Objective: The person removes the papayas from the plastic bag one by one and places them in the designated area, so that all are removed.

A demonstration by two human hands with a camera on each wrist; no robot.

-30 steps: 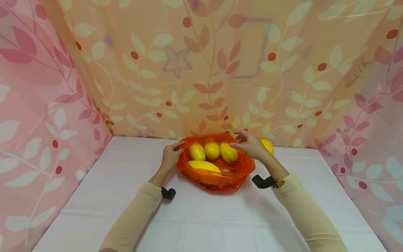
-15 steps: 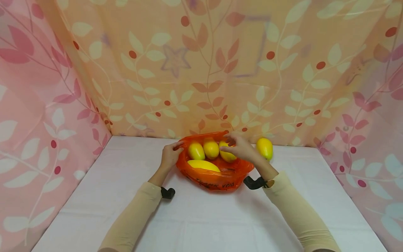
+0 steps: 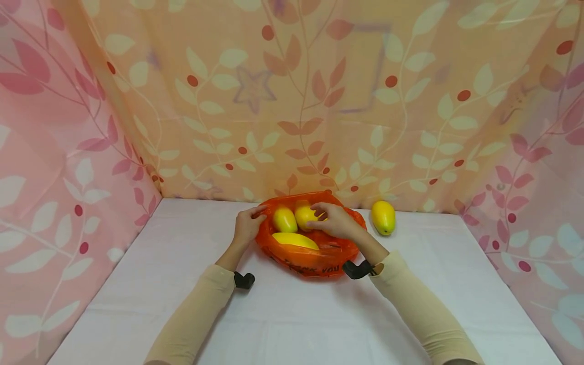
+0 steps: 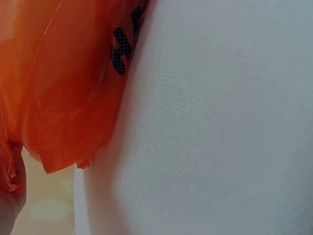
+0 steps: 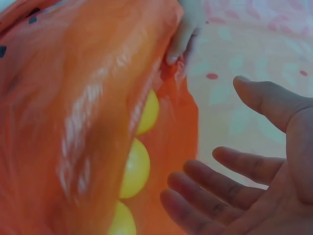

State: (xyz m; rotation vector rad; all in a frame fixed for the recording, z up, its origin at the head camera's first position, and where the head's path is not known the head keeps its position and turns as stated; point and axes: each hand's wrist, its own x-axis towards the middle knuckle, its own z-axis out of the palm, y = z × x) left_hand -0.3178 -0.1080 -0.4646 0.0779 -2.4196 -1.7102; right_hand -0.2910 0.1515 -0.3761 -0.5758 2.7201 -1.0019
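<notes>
An orange-red plastic bag (image 3: 292, 261) with black "THANK YOU" print lies with its mouth wide. Inside are a yellow mango (image 3: 285, 220) at the left, another mango (image 3: 303, 217) beside it, and a longer yellow fruit (image 3: 295, 240) in front. A third mango at the right is mostly covered by my right hand (image 3: 336, 222) in the head view. That hand hovers over the bag's mouth, fingers spread and nothing held, as the right wrist view shows. My left hand (image 3: 247, 226) pinches the bag's left rim between thumb and fingers. One loose mango (image 3: 383, 218) lies right of the bag.
The bag and the loose mango are on a white-covered table (image 3: 182, 304), near its back edge. A floral cloth backdrop (image 3: 219, 126) stands behind, with pink patterned cloth (image 3: 59, 177) on the left side and more on the right.
My right hand has moved left from the bag's right rim to over its middle, uncovering the loose mango and covering the rightmost mango inside. My left hand stays at the left rim.
</notes>
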